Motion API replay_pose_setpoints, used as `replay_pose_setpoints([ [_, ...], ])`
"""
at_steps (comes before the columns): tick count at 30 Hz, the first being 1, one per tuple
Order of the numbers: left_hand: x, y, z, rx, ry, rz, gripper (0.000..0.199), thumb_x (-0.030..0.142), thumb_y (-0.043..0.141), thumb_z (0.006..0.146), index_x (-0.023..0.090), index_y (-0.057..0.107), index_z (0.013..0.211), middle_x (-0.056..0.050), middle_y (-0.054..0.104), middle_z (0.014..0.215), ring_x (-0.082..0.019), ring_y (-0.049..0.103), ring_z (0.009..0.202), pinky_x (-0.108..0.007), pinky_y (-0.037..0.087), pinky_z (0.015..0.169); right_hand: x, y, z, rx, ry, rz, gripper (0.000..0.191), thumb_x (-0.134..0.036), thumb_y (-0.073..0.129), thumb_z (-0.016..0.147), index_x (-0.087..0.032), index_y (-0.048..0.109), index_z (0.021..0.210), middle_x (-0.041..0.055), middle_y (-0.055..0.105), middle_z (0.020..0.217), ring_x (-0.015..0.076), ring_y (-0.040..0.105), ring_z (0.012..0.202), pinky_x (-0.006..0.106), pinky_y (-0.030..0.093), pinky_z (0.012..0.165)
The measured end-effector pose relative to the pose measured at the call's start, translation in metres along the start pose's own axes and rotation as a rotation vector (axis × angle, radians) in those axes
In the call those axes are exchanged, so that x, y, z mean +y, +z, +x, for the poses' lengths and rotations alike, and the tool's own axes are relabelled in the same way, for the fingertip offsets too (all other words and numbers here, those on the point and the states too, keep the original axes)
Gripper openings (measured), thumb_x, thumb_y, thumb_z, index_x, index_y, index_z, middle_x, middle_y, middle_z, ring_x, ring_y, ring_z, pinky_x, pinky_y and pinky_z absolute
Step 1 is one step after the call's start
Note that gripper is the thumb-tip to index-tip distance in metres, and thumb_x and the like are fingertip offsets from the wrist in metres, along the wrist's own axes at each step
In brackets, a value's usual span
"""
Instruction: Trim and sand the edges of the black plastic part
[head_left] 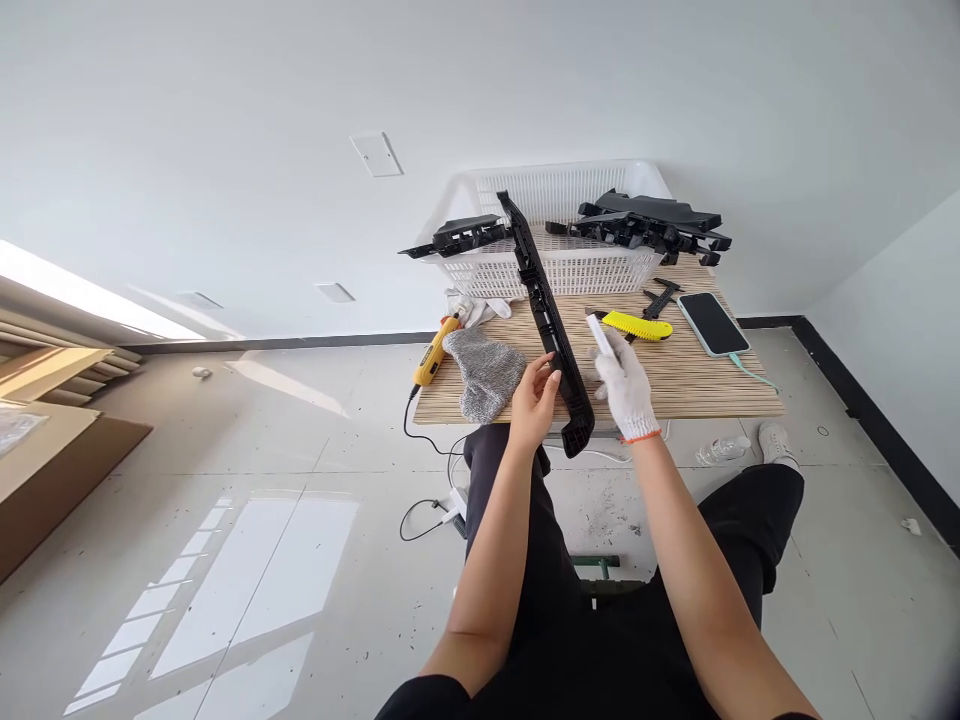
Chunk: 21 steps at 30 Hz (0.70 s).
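Note:
My bare left hand (535, 402) grips a long black plastic part (546, 318) near its lower end. The part stands at a slant over the table, its top reaching over the white basket. My right hand (624, 385) wears a white glove with an orange cuff. Its fingers are closed on a small white stick (598, 332), just right of the black part. A grey cloth (486, 372) lies left of my left hand. Beyond my right hand lies a yellow cutter (637, 325).
The white basket (604, 272) at the table's back holds several black parts (652, 222). On the wooden table (697, 392) lie a phone (712, 323), a black caliper (661, 298), a white glove (480, 308) and a corded yellow tool (436, 350). Cardboard (67, 440) is far left.

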<state>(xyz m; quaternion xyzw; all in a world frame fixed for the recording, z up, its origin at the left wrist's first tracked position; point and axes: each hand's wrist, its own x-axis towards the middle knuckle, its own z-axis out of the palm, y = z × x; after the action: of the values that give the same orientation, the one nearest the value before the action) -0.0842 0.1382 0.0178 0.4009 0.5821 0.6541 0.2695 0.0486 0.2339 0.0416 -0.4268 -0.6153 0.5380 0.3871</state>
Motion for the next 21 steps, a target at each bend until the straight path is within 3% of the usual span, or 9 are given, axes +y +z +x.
replay_pose_setpoints([
  [3, 0.0002, 0.0000, 0.0003, -0.014, 0.001, -0.026, 0.053, 0.057, 0.063, 0.094, 0.020, 0.060, 0.133, -0.012, 0.075, 0.114, -0.024, 0.072, 0.110, -0.040, 0.057, 0.098, 0.0010, -0.0013, -0.0006, -0.055, 0.026, 0.214, 0.063, -0.058, 0.050, 0.088, -0.020, 0.063, 0.137, 0.0090, 0.075, 0.104, 0.0195, 0.066, 0.073, 0.027, 0.047, 0.047],
  [8, -0.0003, -0.0012, 0.0017, -0.024, 0.008, -0.017, 0.052, 0.056, 0.062, 0.096, 0.019, 0.060, 0.134, -0.013, 0.075, 0.117, -0.024, 0.072, 0.110, -0.039, 0.058, 0.097, 0.0017, -0.0010, 0.0005, 0.015, 0.034, 0.205, 0.044, -0.056, 0.062, 0.082, -0.018, 0.070, 0.102, 0.0072, 0.071, 0.097, 0.0169, 0.063, 0.075, 0.024, 0.048, 0.048],
  [14, -0.0024, -0.0012, 0.0032, -0.002, 0.005, -0.001, 0.055, 0.058, 0.061, 0.095, 0.020, 0.060, 0.134, -0.011, 0.076, 0.111, -0.023, 0.073, 0.103, -0.038, 0.060, 0.091, 0.0022, -0.0003, 0.0007, 0.077, 0.009, 0.222, 0.044, -0.059, 0.064, 0.082, -0.022, 0.065, 0.106, 0.0052, 0.067, 0.104, 0.0160, 0.063, 0.084, 0.023, 0.052, 0.055],
  [17, -0.0038, -0.0006, 0.0033, -0.004, 0.018, -0.003, 0.054, 0.058, 0.062, 0.095, 0.020, 0.060, 0.134, -0.012, 0.076, 0.113, -0.023, 0.073, 0.106, -0.038, 0.060, 0.093, 0.0032, -0.0008, 0.0003, 0.105, 0.024, 0.263, 0.047, -0.062, 0.059, 0.086, -0.023, 0.062, 0.112, 0.0041, 0.066, 0.098, 0.0145, 0.061, 0.076, 0.023, 0.048, 0.053],
  [21, -0.0067, 0.0002, 0.0038, 0.006, 0.017, -0.005, 0.058, 0.061, 0.062, 0.093, 0.019, 0.060, 0.133, -0.013, 0.076, 0.116, -0.026, 0.073, 0.110, -0.040, 0.060, 0.094, 0.0045, -0.0026, 0.0002, -0.091, 0.043, 0.118, 0.040, -0.060, 0.061, 0.085, -0.022, 0.062, 0.095, -0.0002, 0.061, 0.077, 0.0141, 0.056, 0.067, 0.026, 0.044, 0.055],
])
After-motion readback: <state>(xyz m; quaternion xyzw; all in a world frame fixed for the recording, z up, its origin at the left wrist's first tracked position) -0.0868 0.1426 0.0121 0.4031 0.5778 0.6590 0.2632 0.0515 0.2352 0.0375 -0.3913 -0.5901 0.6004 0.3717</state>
